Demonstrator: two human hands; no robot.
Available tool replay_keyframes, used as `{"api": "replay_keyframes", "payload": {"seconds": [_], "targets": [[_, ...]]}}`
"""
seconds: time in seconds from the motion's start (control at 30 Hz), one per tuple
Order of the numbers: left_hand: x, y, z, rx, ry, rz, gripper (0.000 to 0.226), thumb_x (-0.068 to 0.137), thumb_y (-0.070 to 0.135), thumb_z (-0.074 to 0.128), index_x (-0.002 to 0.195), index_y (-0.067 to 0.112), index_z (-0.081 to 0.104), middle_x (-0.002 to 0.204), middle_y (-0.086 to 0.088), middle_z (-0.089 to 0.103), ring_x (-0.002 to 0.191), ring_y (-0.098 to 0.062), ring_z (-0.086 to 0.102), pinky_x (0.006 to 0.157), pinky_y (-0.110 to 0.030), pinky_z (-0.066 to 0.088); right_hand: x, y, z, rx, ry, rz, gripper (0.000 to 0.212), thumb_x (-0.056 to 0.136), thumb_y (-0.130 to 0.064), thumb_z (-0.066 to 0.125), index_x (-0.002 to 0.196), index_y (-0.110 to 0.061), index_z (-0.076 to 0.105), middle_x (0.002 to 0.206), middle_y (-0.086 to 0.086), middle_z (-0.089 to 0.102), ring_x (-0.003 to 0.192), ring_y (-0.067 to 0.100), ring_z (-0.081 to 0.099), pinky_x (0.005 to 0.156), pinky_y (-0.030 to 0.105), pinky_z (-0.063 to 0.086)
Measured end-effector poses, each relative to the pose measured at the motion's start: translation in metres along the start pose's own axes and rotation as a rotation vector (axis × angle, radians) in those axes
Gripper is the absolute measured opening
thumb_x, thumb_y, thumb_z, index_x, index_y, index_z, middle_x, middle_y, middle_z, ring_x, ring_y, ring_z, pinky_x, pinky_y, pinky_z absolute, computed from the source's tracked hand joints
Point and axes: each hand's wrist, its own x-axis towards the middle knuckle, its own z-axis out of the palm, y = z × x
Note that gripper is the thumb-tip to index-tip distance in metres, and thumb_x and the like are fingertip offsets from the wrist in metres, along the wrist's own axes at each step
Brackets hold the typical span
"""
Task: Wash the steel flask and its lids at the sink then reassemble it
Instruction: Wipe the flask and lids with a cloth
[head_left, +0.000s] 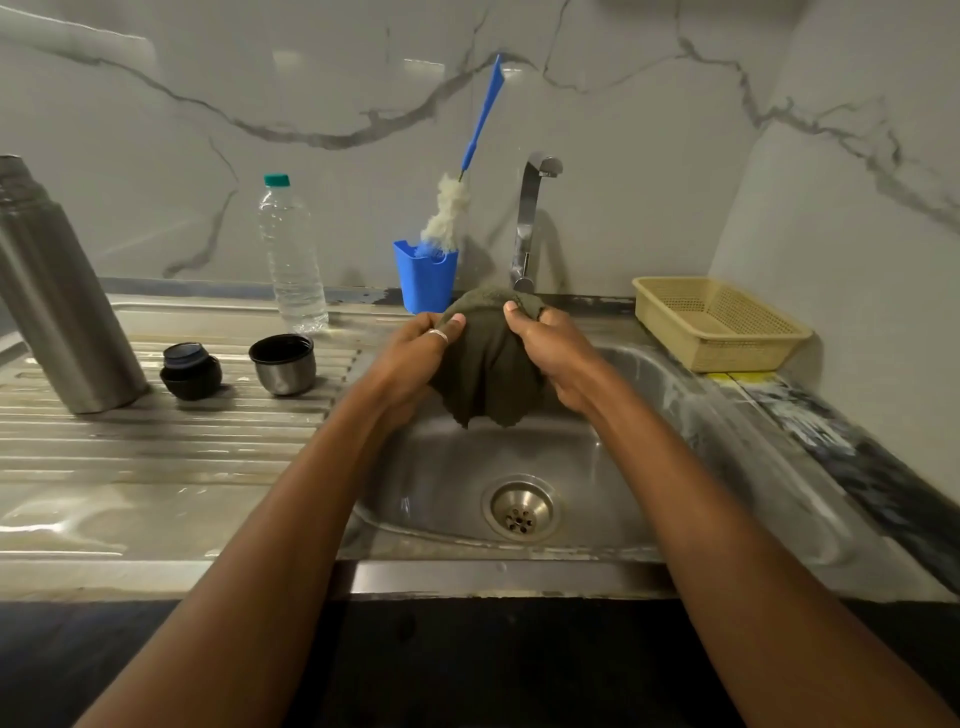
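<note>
Fingers of left hand (413, 356) and right hand (558, 358) grip a cloth (488, 374) above the sink (441, 470), under the tap (530, 218); flask (57, 291), stopper (189, 371) and cup (283, 364) stand left, basket (748, 354) right.

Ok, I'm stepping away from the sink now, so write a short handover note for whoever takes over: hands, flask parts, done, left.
Hands: left hand and right hand both grip the dark cloth over the sink.
Parts: steel flask stands lidless on the drainboard; black stopper and steel cup lid sit beside it, apart, cup mouth up.
Done: flask taken apart. Whether the parts are washed, I cannot tell.
Left: wash if needed, then refit stopper and cup.
</note>
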Motion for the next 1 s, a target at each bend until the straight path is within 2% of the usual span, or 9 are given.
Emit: {"api": "replay_keyframes", "payload": {"seconds": [0.1, 0.17, 0.27, 0.37, 0.5, 0.6, 0.77, 0.9, 1.0], "targets": [[0.002, 0.000, -0.002, -0.019, 0.069, 0.006, 0.020, 0.103, 0.035, 0.057, 0.111, 0.019, 0.067, 0.114, -0.008, 0.070, 0.110, -0.024, 0.067, 0.084, -0.036, 0.057, -0.003, -0.004, 0.000, -0.061, 0.002, -0.038, 0.030, 0.104, -0.042, 0.052, 0.117, -0.020, 0.069, 0.110, -0.003, 0.071, 0.102, 0.014, 0.067, 0.093, 0.033, 0.055], [0.002, 0.000, -0.003, -0.056, 0.088, -0.016, 0.023, 0.102, 0.035, 0.059, 0.111, 0.017, 0.069, 0.114, -0.011, 0.072, 0.111, -0.026, 0.067, 0.089, -0.040, 0.059, -0.004, -0.005, 0.001, -0.026, 0.020, -0.023, 0.026, 0.103, -0.042, 0.054, 0.101, -0.022, 0.069, 0.105, -0.003, 0.074, 0.100, 0.014, 0.069, 0.090, 0.033, 0.055], [-0.001, -0.001, -0.004, -0.147, -0.008, -0.068, 0.038, 0.099, 0.039, 0.062, 0.119, 0.007, 0.069, 0.107, -0.014, 0.075, 0.099, -0.022, 0.072, 0.087, -0.041, 0.060, -0.005, -0.008, 0.001, 0.125, 0.054, 0.057, 0.025, 0.101, -0.043, 0.057, 0.097, -0.021, 0.069, 0.100, -0.002, 0.077, 0.097, 0.018, 0.073, 0.083, 0.036, 0.056], [-0.007, 0.002, -0.008, -0.099, -0.146, -0.136, 0.050, 0.092, 0.042, 0.071, 0.125, 0.006, 0.062, 0.087, 0.000, 0.074, 0.086, -0.016, 0.071, 0.080, -0.035, 0.055, -0.009, -0.013, -0.003, 0.288, 0.069, 0.097, 0.018, 0.103, -0.035, 0.057, 0.099, -0.020, 0.067, 0.099, 0.002, 0.078, 0.093, 0.017, 0.075, 0.081, 0.035, 0.062], [-0.005, 0.000, -0.007, -0.150, -0.165, -0.154, 0.097, 0.065, 0.015, 0.089, 0.148, 0.026, 0.037, 0.129, -0.013, 0.060, 0.119, -0.033, 0.061, 0.103, -0.051, 0.051, -0.009, -0.011, -0.004, 0.255, 0.045, 0.132, 0.016, 0.103, -0.031, 0.058, 0.106, -0.017, 0.066, 0.101, 0.004, 0.078, 0.094, 0.019, 0.075, 0.084, 0.038, 0.062], [-0.004, 0.001, -0.005, -0.053, -0.146, -0.101, 0.088, 0.073, -0.002, 0.082, 0.145, 0.032, 0.044, 0.125, -0.015, 0.060, 0.114, -0.031, 0.063, 0.097, -0.046, 0.056, -0.009, -0.009, -0.007, 0.147, -0.004, 0.172, 0.023, 0.098, -0.026, 0.067, 0.114, -0.011, 0.065, 0.096, 0.005, 0.079, 0.091, 0.019, 0.076, 0.085, 0.040, 0.062], [-0.002, 0.000, -0.014, 0.323, -0.190, -0.046, 0.061, 0.078, 0.011, 0.084, 0.134, 0.023, 0.062, 0.123, -0.007, 0.061, 0.106, -0.019, 0.061, 0.087, -0.030, 0.057, -0.007, -0.001, -0.018, 0.103, -0.153, 0.231, 0.053, 0.080, -0.005, 0.081, 0.128, 0.003, 0.058, 0.110, 0.015, 0.074, 0.095, 0.023, 0.076, 0.078, 0.034, 0.062], [0.003, -0.003, -0.012, 0.695, -0.207, 0.030, 0.064, 0.077, 0.022, 0.086, 0.135, 0.018, 0.060, 0.110, 0.001, 0.064, 0.091, -0.009, 0.059, 0.067, -0.015, 0.042, -0.005, -0.001, -0.016, 0.097, -0.205, 0.212, 0.113, 0.072, 0.012, 0.079, 0.161, -0.021, 0.018, 0.152, 0.016, 0.041, 0.131, 0.034, 0.053, 0.109, 0.052, 0.047], [0.007, -0.007, -0.012, 0.893, -0.113, 0.136, 0.031, 0.083, 0.030, 0.081, 0.109, 0.019, 0.069, 0.098, -0.001, 0.068, 0.086, -0.010, 0.061, 0.064, -0.017, 0.041, -0.008, -0.004, -0.013, -0.227, -0.292, 0.129, 0.093, 0.072, 0.007, 0.081, 0.153, -0.015, 0.040, 0.145, 0.013, 0.050, 0.128, 0.027, 0.052, 0.106, 0.040, 0.048]]}}
